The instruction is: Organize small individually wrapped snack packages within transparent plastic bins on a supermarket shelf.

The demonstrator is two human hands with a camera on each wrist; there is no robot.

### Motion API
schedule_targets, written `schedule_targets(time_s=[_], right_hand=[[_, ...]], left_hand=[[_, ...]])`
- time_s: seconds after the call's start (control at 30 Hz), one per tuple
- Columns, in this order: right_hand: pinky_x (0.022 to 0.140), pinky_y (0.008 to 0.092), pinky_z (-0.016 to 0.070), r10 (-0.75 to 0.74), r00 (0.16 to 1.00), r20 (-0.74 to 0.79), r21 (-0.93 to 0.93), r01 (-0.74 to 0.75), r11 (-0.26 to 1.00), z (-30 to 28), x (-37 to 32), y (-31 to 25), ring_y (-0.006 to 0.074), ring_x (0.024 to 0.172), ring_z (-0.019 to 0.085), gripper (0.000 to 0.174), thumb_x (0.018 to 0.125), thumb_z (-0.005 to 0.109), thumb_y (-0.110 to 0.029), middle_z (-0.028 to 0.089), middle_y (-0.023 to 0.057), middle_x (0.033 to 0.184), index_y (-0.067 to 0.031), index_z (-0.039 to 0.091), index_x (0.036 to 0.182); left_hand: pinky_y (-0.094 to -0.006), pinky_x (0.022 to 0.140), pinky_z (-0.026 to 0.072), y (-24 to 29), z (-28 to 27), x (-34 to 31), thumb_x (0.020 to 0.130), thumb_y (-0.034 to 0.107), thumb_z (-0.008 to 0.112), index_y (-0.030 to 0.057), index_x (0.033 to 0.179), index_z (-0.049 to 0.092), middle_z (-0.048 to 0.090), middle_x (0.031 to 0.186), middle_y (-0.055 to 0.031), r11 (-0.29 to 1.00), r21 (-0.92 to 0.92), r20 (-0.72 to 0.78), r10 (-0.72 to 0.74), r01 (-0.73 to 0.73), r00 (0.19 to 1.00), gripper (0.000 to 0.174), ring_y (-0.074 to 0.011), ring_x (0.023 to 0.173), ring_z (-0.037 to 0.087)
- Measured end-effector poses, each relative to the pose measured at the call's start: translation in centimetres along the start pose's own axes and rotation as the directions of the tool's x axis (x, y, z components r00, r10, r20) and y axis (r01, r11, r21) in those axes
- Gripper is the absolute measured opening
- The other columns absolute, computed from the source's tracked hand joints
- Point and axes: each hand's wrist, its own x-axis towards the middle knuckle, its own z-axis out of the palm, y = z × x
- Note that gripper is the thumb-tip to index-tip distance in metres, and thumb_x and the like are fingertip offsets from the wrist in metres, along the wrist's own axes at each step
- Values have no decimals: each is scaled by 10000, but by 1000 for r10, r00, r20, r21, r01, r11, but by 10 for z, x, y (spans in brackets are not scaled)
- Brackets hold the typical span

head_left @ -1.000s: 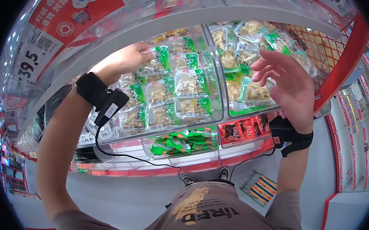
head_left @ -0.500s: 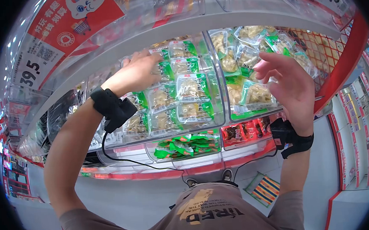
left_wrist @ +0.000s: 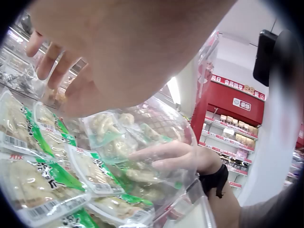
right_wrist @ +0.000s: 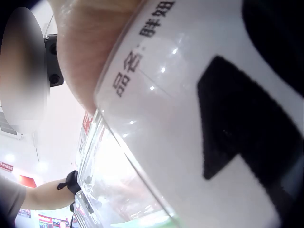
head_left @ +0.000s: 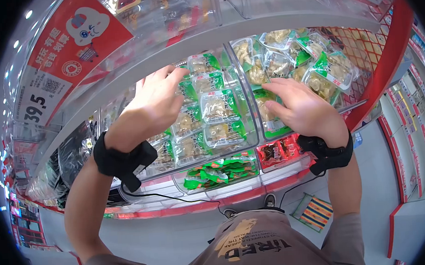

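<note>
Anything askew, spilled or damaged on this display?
Mildly askew: the right-hand packets lie jumbled and tilted, while the left-hand packets sit in fairly neat rows. A striped, green-framed item on the floor looks out of place. No spill or damage shows.

shop: price signs (head_left: 38,103), bins of packaged food (head_left: 219,106).

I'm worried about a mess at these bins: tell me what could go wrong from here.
The right hand is at the loosely heaped packs; disturbing one might make others slide. The left hand reaches over packs in rows, and its bulky black wrist camera could knock some askew. The right hand's fingers are also near the clear divider, so a sideways move may bump it.
</note>
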Motion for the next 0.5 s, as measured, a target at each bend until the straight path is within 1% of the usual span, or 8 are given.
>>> schedule_targets(time_s=[0.03, 0.07, 0.17, 0.2, 0.3, 0.37, 0.47, 0.5], right_hand=[[1055, 416, 392, 36, 999, 38, -9, -36, 999, 0, 0, 1, 360, 1225, 517, 380, 923, 597, -235, 587, 216, 1253, -26, 583, 1241], [1035, 411, 407, -93, 995, -34, -42, 92, 995, 4, -4, 9, 357, 1212, 527, 354, 938, 569, -216, 590, 216, 1240, -9, 583, 1225], [1002, 415, 423, -57, 986, -156, 77, 69, 995, 2, -2, 10, 357, 1177, 547, 332, 940, 558, -196, 595, 217, 1225, 17, 588, 1193], [933, 400, 460, -56, 963, -264, 84, 80, 993, 4, 1, 8, 345, 1090, 596, 269, 930, 564, -148, 629, 204, 1152, 29, 615, 1126], [857, 361, 493, 86, 943, -322, 157, -36, 987, -7, 5, -5, 320, 976, 643, 207, 918, 572, -100, 659, 185, 1068, 30, 642, 1064], [775, 303, 510, 123, 889, -442, 190, -42, 981, -7, 3, -10, 238, 890, 672, 164, 927, 553, -45, 676, 151, 1020, 26, 656, 1034], [783, 278, 519, 82, 789, -609, 205, 56, 977, -2, 1, -5, 191, 909, 672, 173, 947, 525, -15, 678, 125, 1049, 24, 657, 1052], [786, 305, 522, 34, 762, -647, 177, 107, 979, -2, 0, -5, 234, 919, 668, 174, 936, 527, -1, 669, 144, 1051, 17, 654, 1054]], left_hand=[[-452, 1065, 321, 5, -4, -3, 864, 99, 576, 65, 1283, 505, 496, 1286, -163, 997, -43, -31, 56, -57, 998, 426, -346, 1272, 415], [-443, 1049, 337, 12, -6, -5, 860, 82, 571, 56, 1247, 527, 510, 1263, -161, 994, -69, -50, 86, -90, 995, 390, -340, 1248, 438], [-418, 1005, 384, 29, -12, -4, 846, 37, 557, 31, 1140, 583, 554, 1189, -156, 971, -165, -140, 151, -173, 979, 295, -328, 1170, 508], [-412, 990, 399, 35, -13, -2, 841, 25, 554, 24, 1105, 597, 570, 1162, -155, 959, -204, -174, 161, -195, 972, 268, -328, 1139, 532], [-400, 935, 443, 50, -11, 2, 826, -3, 545, 10, 1013, 613, 612, 1082, -144, 910, -296, -293, 202, -289, 935, 200, -326, 1043, 593], [-404, 925, 448, 59, -9, 3, 825, -10, 543, 11, 1008, 608, 613, 1084, -144, 886, -331, -334, 211, -323, 919, 196, -330, 1048, 593], [-323, 794, 476, 70, -18, 5, 860, 23, 561, 23, 1004, 600, 599, 946, -87, 873, -386, -296, 187, -297, 937, 150, -210, 893, 609], [-298, 755, 478, 71, -20, 7, 875, 40, 568, 27, 1018, 596, 592, 916, -73, 872, -402, -269, 179, -279, 946, 146, -175, 855, 607]])
